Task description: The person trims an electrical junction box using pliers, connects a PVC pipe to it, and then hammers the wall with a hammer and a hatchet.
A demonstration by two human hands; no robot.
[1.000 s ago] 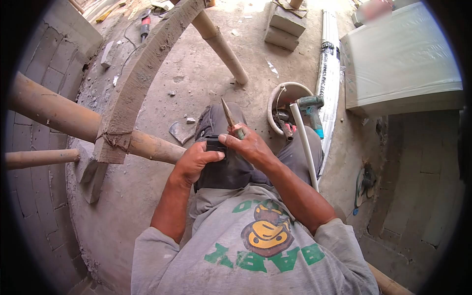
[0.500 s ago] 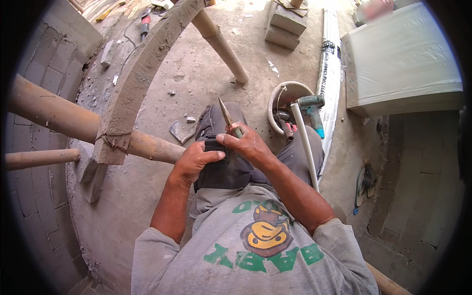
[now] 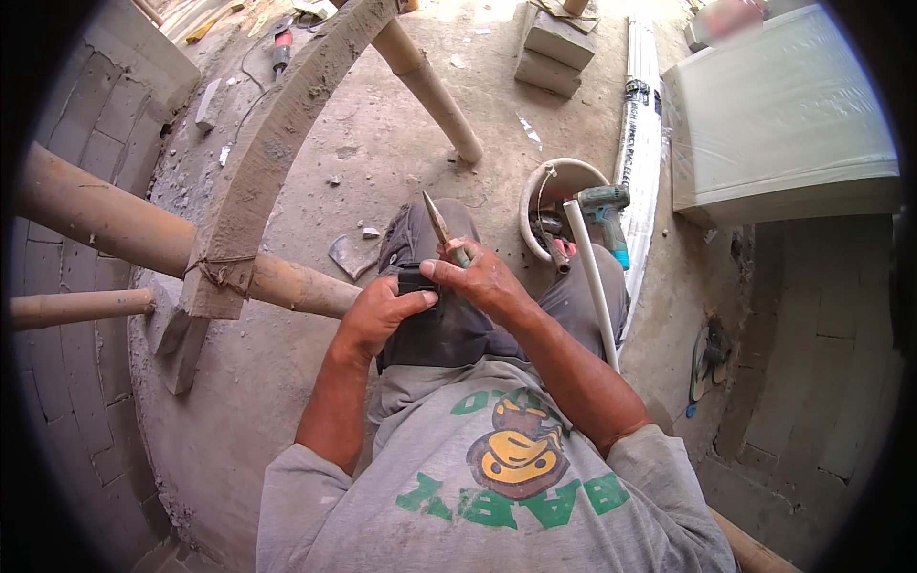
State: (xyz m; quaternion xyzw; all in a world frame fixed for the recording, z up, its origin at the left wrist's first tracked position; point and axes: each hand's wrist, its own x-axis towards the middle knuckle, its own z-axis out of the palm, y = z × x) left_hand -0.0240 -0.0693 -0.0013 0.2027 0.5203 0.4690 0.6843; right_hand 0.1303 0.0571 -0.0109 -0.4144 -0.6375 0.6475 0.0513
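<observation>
My left hand [image 3: 375,313] is wrapped round a small black box-like object [image 3: 415,280] above my lap, its thumb lying on the face. From the other side, my right hand [image 3: 482,282] rests its thumb on the same object. Its fingers also hold a pointed tool [image 3: 437,219] with a greenish handle, the tip directed away from me. What the black object is cannot be made out. A white pipe [image 3: 594,286] leans over my right thigh, beside a bucket [image 3: 526,225] with tools in it and a teal drill [image 3: 606,215] at its rim.
Bamboo poles [image 3: 115,215] and a curved wooden board [image 3: 277,153] stand at the left. Long white wrapped pipes [image 3: 640,124] lie right of the bucket, near a plastic-covered box [image 3: 783,105]. Concrete blocks [image 3: 554,53] are ahead; sandals [image 3: 709,358] lie at the right.
Both hands and the black object have shifted very slightly toward the left since the earliest frame. The grips look the same.
</observation>
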